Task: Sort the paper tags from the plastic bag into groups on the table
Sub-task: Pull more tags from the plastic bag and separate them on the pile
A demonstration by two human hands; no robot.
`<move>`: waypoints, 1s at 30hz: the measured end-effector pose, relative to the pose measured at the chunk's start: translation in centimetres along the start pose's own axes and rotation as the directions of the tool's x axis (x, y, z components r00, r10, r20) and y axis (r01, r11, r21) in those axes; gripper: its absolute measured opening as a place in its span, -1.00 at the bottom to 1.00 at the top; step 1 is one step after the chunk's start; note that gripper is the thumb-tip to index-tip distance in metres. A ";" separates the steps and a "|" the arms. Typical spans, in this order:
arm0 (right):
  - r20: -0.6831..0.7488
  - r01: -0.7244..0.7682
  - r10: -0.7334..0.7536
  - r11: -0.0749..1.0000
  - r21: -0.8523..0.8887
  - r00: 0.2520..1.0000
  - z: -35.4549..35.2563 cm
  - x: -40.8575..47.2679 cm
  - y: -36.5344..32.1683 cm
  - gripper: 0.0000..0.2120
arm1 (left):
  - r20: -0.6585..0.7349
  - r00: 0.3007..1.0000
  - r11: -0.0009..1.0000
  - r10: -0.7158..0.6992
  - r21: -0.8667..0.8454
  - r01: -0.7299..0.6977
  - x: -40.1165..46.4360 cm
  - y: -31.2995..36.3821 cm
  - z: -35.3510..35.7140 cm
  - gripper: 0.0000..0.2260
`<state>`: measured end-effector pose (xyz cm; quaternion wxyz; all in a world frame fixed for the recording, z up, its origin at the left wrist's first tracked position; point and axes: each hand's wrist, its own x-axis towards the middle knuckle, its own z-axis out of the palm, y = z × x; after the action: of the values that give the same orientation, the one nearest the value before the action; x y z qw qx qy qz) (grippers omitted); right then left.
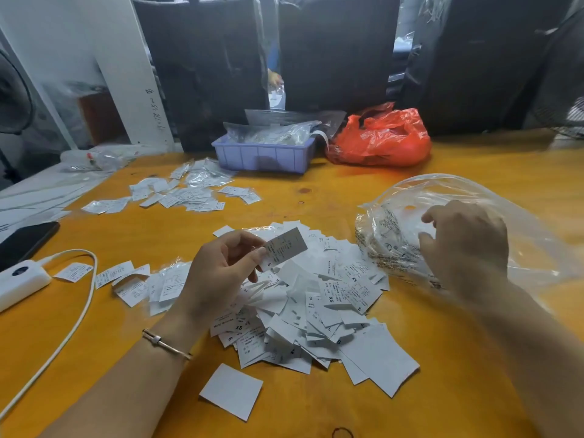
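Your left hand (218,273) pinches one paper tag (286,249) above the tag pile (319,308) | your right hand (464,245), fingers curled, grips the clear plastic bag (442,197) lying right of the pile on the surface (347,188).

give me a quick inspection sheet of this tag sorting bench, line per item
surface: orange wooden table, a few dark spots in the wood
job's things: big loose pile of paper tags at centre; smaller tag groups at far left and near left; clear plastic bag on the right
clutter: lilac tray of clear packets, red plastic bag, black phone, lone blank square of paper
hands: left hand pinches one tag; right hand rests on the clear plastic bag, fingers curled, grip unclear
cables: white cable loops from a white adapter
surroundings: black wrapped bundles behind the table; fan at left
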<state>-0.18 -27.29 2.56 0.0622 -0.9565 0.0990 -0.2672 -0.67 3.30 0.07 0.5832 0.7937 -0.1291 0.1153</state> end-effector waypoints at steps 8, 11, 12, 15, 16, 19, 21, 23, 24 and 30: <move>0.166 -0.049 0.064 0.995 -0.088 0.984 1.3 0.7 1.3 -0.80 | 0.025 1.000 0.999 -0.008 0.035 0.007 -0.1 -0.3 0.2 -0.90; 0.103 -0.048 0.046 0.999 0.021 0.994 1.2 0.7 1.4 -0.80 | 0.034 0.999 0.999 -0.015 0.040 0.013 -0.2 -0.2 0.4 -0.91; 0.097 -0.047 0.043 0.998 0.041 0.994 1.2 0.8 1.4 -0.80 | 0.034 0.999 0.999 -0.019 0.038 0.018 -0.2 -0.2 0.5 -0.92; 0.076 -0.053 0.047 0.995 0.084 0.996 1.4 0.9 1.6 -0.78 | 0.030 0.999 0.999 -0.027 0.046 0.026 -0.1 -0.2 0.6 -0.92; 0.056 -0.058 0.052 0.993 0.105 0.997 1.5 0.9 1.7 -0.79 | 0.030 0.999 0.998 -0.027 0.049 0.026 -0.2 -0.2 0.6 -0.92; -0.042 -0.085 0.095 0.975 0.204 0.995 1.5 1.1 1.8 -0.90 | 0.035 0.999 0.998 -0.033 0.050 0.032 -0.2 -0.1 0.6 -0.92; -0.114 -0.085 0.118 0.963 0.257 0.986 1.5 1.1 1.7 -0.92 | 0.036 0.998 0.998 -0.044 0.051 0.042 -0.2 -0.2 0.7 -0.91; -0.176 -0.067 0.121 0.955 0.288 0.977 1.5 1.1 1.7 -0.84 | 0.040 0.998 0.998 -0.052 0.047 0.050 -0.2 -0.1 0.7 -0.91; -0.206 -0.051 0.118 0.951 0.306 0.972 1.5 1.1 1.7 -0.81 | 0.042 0.998 0.998 -0.053 0.045 0.051 -0.2 -0.1 0.8 -0.90; -0.332 0.072 0.091 0.892 0.447 0.939 1.2 1.0 1.9 -0.91 | 0.044 0.998 0.998 -0.053 0.026 0.052 -0.3 0.0 0.8 -0.90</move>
<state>1.00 -29.30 1.75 0.2659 -0.8534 0.0482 -0.4457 -0.89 2.55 -0.29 0.5730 0.8064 -0.1199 0.0838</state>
